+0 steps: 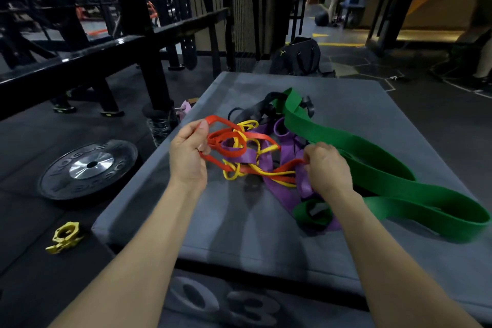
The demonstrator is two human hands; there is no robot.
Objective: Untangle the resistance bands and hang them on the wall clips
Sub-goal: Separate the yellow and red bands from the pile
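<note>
Resistance bands lie in a tangled heap on a grey padded platform (pixel 239 234), toward its far right corner, spilling to the right edge; on the floor left of the platform sit a yellow barbell collar (pixel 65 237) and, farther back, a black weight plate (pixel 89 168). The left hand (pixel 189 153) is raised near the platform's left edge, thumb and curled fingers pinching a loop of the red band (pixel 231 138); the red band coils to the right, interlaced with a thin yellow band (pixel 246 142) and crossing a wide purple band (pixel 282 192). A black band (pixel 253 112) sits at the far side of the heap. The right hand (pixel 328 168) is in the middle of the heap, fingers curled and pinching another stretch of the red band where it meets the purple one. The broad green band (pixel 372 168) runs from the far side of the heap past the right hand and loops out to the platform's right edge. A black bag (pixel 300 57) stands on the floor beyond the platform's far edge.
</note>
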